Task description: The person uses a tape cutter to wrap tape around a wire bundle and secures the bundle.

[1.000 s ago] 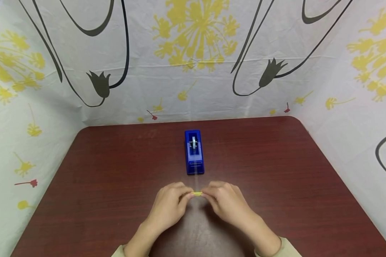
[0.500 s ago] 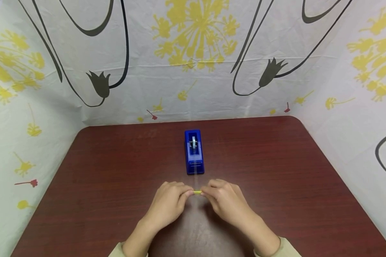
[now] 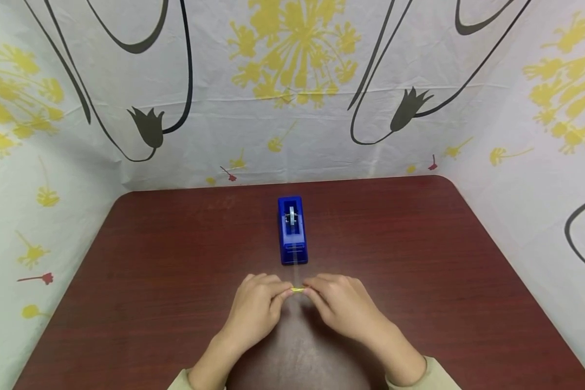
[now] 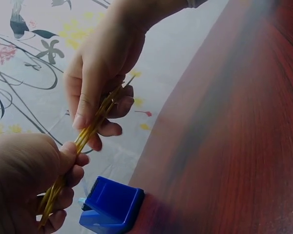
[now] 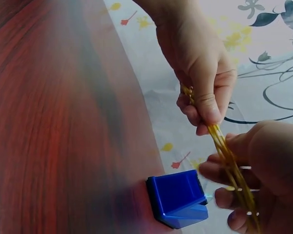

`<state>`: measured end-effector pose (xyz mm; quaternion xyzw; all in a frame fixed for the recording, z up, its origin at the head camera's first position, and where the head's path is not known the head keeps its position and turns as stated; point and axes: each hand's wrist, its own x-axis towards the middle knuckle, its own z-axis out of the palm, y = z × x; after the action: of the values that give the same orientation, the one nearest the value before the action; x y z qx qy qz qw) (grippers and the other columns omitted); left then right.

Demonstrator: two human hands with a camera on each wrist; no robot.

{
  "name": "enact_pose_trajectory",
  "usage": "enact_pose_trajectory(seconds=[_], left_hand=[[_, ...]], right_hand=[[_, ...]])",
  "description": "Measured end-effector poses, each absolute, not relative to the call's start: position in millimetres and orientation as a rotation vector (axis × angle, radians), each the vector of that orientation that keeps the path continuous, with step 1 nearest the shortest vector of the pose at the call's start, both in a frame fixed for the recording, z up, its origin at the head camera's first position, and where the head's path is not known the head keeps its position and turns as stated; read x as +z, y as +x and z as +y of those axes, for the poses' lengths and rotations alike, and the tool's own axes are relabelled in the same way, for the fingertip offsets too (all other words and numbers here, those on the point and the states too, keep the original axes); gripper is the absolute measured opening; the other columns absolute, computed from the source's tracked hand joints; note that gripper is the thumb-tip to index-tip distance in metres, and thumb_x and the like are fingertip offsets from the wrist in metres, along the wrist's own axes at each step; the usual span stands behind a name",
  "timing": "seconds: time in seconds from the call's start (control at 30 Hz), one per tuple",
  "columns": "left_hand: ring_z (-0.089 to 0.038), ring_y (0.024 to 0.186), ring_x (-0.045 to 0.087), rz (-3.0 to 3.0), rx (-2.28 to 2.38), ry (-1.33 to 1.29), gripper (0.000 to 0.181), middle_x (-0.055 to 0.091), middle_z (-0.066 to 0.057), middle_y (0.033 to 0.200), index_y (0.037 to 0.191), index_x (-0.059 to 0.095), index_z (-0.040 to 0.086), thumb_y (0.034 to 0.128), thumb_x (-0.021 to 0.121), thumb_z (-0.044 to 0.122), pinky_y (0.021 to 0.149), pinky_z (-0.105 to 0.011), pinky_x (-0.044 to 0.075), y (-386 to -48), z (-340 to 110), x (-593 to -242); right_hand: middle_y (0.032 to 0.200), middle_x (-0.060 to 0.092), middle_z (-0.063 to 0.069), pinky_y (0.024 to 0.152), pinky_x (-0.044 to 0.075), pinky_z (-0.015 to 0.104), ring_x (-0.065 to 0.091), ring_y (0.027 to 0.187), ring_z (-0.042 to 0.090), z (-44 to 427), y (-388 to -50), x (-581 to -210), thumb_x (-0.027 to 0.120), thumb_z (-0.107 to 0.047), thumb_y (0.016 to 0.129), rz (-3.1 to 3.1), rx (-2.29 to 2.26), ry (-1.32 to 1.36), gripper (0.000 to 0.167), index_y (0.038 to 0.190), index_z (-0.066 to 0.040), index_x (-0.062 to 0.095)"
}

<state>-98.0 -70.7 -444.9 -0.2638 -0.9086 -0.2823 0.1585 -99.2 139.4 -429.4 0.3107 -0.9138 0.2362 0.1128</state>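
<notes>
A bundle of thin yellow strands is held up between the two hands, just in front of the near end of a blue tape dispenser. Seen from the head, its long axis runs crosswise, one end towards the left hand, the other towards the right hand, roughly parallel to the bench's far edge. Only a short middle stretch shows there. The wrist views show the strands lying lengthwise together, running on through both hands; in the left wrist view thin tips stick out past the right hand's fingers.

The tape dispenser stands on the bench, its long axis pointing away from the person, at right angles to the bundle; a tape roll sits in its far half. The hands are near its front end but apart from it. The bench's side edges lie well apart from the hands, with broad stretches of brown top to left and right; the far edge lies beyond the dispenser, close to a patterned white cloth that rises behind and on both sides.

The left hand's thumb and fingers pinch the strands on one side; the right hand's thumb and fingers pinch them on the other. The gap between the two sets of fingertips is narrow.
</notes>
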Motion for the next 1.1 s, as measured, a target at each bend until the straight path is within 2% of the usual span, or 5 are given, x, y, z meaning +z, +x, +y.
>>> enact_pose_trajectory(seconds=[0.23,0.4,0.57,0.73,1.1], left_hand=[[-0.007,0.065,0.052,-2.515,-0.771,-0.78,0.005,0.066,0.012,0.075,0.091,0.081,0.016,0.0865,0.079,0.016,0.065,-0.026,0.039,-98.0,-71.5,-448.4],[-0.008,0.065,0.053,-2.492,-0.768,-0.79,0.007,0.068,0.01,0.076,0.092,0.081,0.014,0.0862,0.08,0.016,0.064,-0.027,0.039,-97.8,-71.5,-449.3],[-0.008,0.065,0.052,-2.486,-0.755,-0.799,0.008,0.068,0.01,0.077,0.094,0.081,0.014,0.0861,0.08,0.016,0.064,-0.027,0.039,-97.9,-72.2,-451.2],[-0.009,0.065,0.053,-2.479,-0.75,-0.806,0.009,0.069,0.01,0.079,0.094,0.082,0.013,0.0861,0.08,0.016,0.065,-0.027,0.04,-97.6,-72.4,-451.8],[-0.007,0.067,0.056,-2.523,-0.778,-0.784,0.009,0.07,0.009,0.081,0.095,0.082,0.013,0.0875,0.079,0.018,0.066,-0.027,0.04,-97.3,-71.5,-448.3]], right_hand=[[0.081,0.068,-0.011,0.058,0.051,0.029,0.056,0.067,0.001,137.6,-99.2,-426.3,0.066,-0.016,0.098,-2.777,0.749,0.83,0.012,0.094,-0.014,0.076],[0.07,0.055,-0.014,0.053,0.043,0.024,0.044,0.058,0.001,134.8,-99.4,-424.6,0.066,-0.015,0.098,-2.798,0.77,0.79,0.014,0.089,-0.013,0.076],[0.078,0.063,-0.01,0.057,0.047,0.024,0.05,0.063,0.001,132.0,-97.3,-424.3,0.066,-0.016,0.098,-2.841,0.747,0.768,0.012,0.095,-0.013,0.076],[0.081,0.067,-0.009,0.059,0.049,0.025,0.055,0.066,0.001,129.9,-97.3,-424.1,0.069,-0.017,0.097,-2.835,0.801,0.717,0.011,0.089,-0.015,0.077],[0.073,0.06,-0.014,0.054,0.042,0.022,0.046,0.06,-0.002,129.7,-97.8,-426.9,0.076,-0.016,0.091,-2.759,0.855,0.692,0.007,0.085,-0.016,0.078]])
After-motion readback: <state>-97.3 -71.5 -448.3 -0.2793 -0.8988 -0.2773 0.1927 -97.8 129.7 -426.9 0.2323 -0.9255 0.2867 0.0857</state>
